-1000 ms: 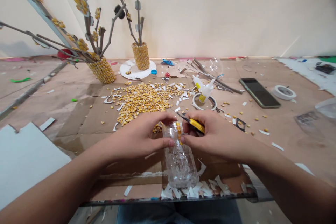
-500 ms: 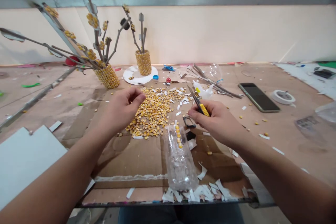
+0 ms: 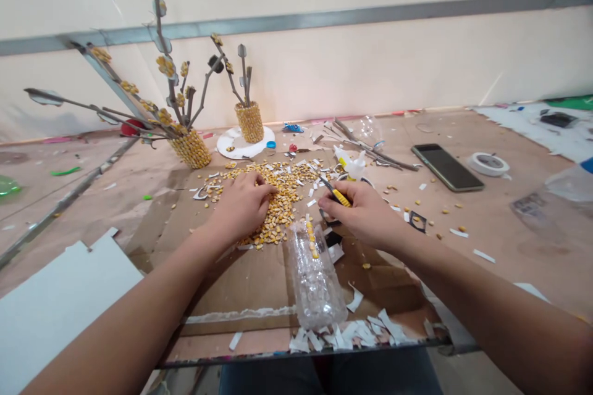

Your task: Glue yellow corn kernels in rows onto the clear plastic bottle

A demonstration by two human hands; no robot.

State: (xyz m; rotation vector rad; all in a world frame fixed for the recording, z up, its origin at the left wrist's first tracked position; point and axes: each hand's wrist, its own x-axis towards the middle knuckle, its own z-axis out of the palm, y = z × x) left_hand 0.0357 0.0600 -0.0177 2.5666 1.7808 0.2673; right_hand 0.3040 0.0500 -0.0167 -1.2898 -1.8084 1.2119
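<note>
My left hand [image 3: 245, 202] reaches down onto a heap of corn kernels [image 3: 282, 197], its fingers curled; whatever lies between the fingertips is hidden. Tweezers with a yellow ribbed grip [image 3: 341, 197] are held in my right hand [image 3: 361, 210], tips pointing up and left. Below and between both hands, a clear plastic bottle [image 3: 317, 290] lies on the brown cardboard [image 3: 245, 284]. A short row of kernels [image 3: 312, 239] sits along the bottle's upper part, with a bit of white strip at its far end.
Two kernel-covered pots [image 3: 192, 149] with twigs stand at the back, one on a white disc [image 3: 227, 143]. A glue bottle [image 3: 351, 163], loose twigs [image 3: 370, 148], a phone [image 3: 447, 166] and a tape roll [image 3: 488, 164] lie rightward. White paper scraps [image 3: 361, 333] litter the front edge.
My left hand has lowered onto the kernel heap from just above it. My right hand keeps the tweezers, slightly shifted left. The whole view has tilted a little.
</note>
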